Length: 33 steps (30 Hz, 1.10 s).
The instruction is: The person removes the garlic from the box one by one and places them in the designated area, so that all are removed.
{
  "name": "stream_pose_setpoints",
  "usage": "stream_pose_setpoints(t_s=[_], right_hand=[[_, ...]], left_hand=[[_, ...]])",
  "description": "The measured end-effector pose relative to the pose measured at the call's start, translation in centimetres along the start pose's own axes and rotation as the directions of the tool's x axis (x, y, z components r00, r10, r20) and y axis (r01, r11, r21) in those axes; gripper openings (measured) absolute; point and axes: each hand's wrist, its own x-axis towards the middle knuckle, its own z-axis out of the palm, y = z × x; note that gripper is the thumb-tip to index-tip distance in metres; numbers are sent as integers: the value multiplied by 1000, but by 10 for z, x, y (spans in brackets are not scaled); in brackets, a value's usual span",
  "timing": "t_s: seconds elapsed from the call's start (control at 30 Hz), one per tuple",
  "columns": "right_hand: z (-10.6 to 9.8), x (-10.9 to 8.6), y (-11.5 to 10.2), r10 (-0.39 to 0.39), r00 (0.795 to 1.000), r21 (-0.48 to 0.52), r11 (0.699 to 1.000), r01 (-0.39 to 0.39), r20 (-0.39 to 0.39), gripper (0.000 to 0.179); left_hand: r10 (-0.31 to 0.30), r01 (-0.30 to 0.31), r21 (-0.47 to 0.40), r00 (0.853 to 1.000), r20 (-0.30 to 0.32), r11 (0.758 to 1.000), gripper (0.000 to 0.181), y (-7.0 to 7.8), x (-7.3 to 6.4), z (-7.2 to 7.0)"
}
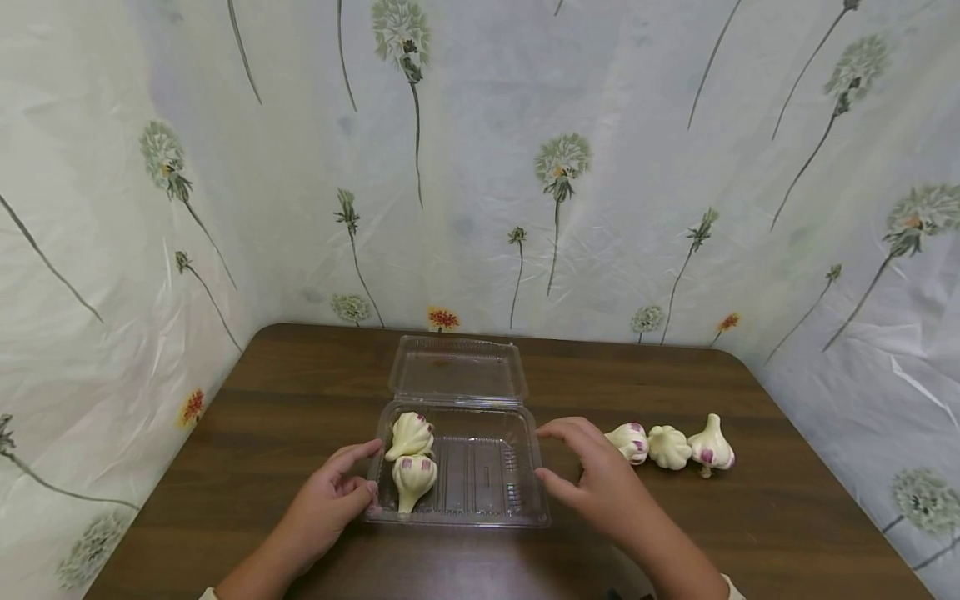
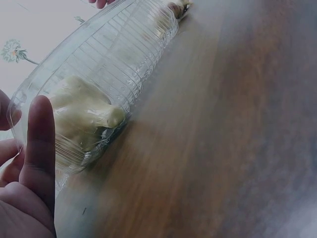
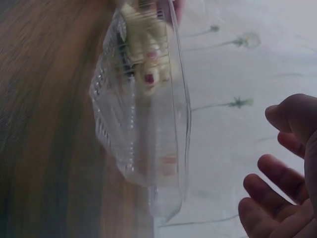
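A clear plastic clamshell container [image 1: 480, 521] lies on the table with its lid [image 1: 459, 371] folded back, away from me. In its left part sit two garlic bulbs, the far one [image 1: 411, 435] and the near one [image 1: 414, 475], touching. My left hand [image 1: 333, 492] pinches the container's left rim, the thumb [image 2: 40, 134] on the near side in the left wrist view. Just off the right rim, my right hand [image 1: 596, 471] has its fingers spread and relaxed, holding nothing; a gap shows in the right wrist view.
To the right of my right hand, three more garlic bulbs lie in a row: one [image 1: 628, 442] partly behind the hand, a middle one [image 1: 669, 447] and an upright one [image 1: 711, 446]. The brown wooden table [image 1: 300, 392] meets a flower-printed curtain [image 1: 465, 167] at the back.
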Motion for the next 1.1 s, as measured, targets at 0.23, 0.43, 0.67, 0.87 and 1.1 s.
stream_pose_setpoints(t_s=[0.23,0.43,0.67,0.87,1.1], right_hand=[[3,7,-10,-53,998,55,997,51,37,45],[9,14,-15,-86,994,91,993,79,70,47],[11,24,-30,-90,984,117,991,72,157,47],[13,32,-43,-88,967,118,991,60,240,45],[19,38,-53,-76,950,95,994,50,303,46]], left_hand=[[5,-5,5,1000,-4,1000,56,0,0,1],[-31,31,4,999,14,1000,57,0,0,-1],[-16,16,-10,1000,22,1000,58,0,1,-2],[-18,18,-1,1000,21,1000,58,0,3,-3],[-15,15,3,1000,15,1000,57,-1,2,-3]])
